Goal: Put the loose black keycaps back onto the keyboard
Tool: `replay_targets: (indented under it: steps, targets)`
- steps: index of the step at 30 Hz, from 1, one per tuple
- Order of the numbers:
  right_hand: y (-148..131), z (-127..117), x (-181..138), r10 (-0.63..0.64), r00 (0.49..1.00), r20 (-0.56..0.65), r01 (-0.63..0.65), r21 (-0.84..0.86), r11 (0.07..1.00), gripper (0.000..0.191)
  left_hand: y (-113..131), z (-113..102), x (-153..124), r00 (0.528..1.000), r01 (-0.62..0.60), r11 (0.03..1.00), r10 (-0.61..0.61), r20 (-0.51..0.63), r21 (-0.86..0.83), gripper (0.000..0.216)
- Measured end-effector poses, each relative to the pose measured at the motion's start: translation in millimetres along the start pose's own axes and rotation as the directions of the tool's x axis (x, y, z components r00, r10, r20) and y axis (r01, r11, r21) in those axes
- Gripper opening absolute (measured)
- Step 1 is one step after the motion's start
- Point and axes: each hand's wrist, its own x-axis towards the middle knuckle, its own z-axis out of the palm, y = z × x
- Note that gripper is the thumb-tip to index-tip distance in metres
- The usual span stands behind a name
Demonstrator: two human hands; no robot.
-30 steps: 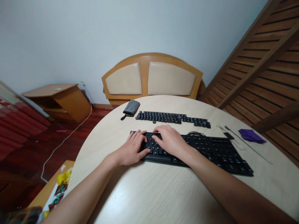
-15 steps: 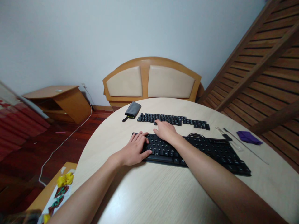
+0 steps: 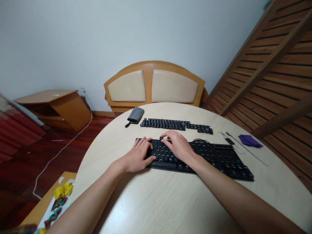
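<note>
A black keyboard [image 3: 226, 162] lies on the round pale table [image 3: 156, 201], many of its key positions bare of caps. My left hand [image 3: 138, 155] rests with fingers spread over the keyboard's left end. Between the thumb and forefinger of my right hand [image 3: 177, 145] is a small black keycap [image 3: 161, 138], held just above the keyboard's far edge. Beyond the keyboard, loose black keycaps [image 3: 165, 124] lie in rows, with a smaller group [image 3: 200, 128] to their right.
A grey pouch [image 3: 136, 114] sits at the far left of the table. To the right lie a purple cloth [image 3: 250, 140], a thin metal rod [image 3: 248, 150] and a small brush-like tool [image 3: 229, 141]. A coiled cable [image 3: 201, 141] is behind the keyboard.
My right hand has drawn back from the loose keycap rows to the keyboard, bringing a keycap with it. My left hand stays on the keyboard. The view has shifted slightly.
</note>
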Motion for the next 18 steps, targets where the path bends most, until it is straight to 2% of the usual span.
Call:
replay_targets:
  steps: [2,6,11,18]
  targets:
    - [1.4,-3.0,-20.2,-0.065,0.997,-0.033,0.069,0.126,0.99,0.016,3.7,-0.3,0.2,0.999,-0.006,1.0,0.006,-0.042,0.005,0.029]
    - [5.1,-4.6,-48.4,-0.116,0.993,-0.017,0.117,0.223,0.968,0.016,16.6,-2.3,1.9,0.987,-0.093,0.995,0.089,-0.135,-0.025,0.029]
    - [6.4,-1.7,-54.4,-0.121,0.992,-0.045,0.128,0.252,0.959,0.015,30.5,-3.1,4.2,0.961,-0.211,0.971,0.185,-0.204,-0.116,0.021]
    - [7.5,1.7,-57.2,-0.136,0.989,-0.06,0.147,0.232,0.962,0.009,32.9,4.5,7.0,0.969,-0.206,0.96,0.173,-0.178,-0.188,0.011]
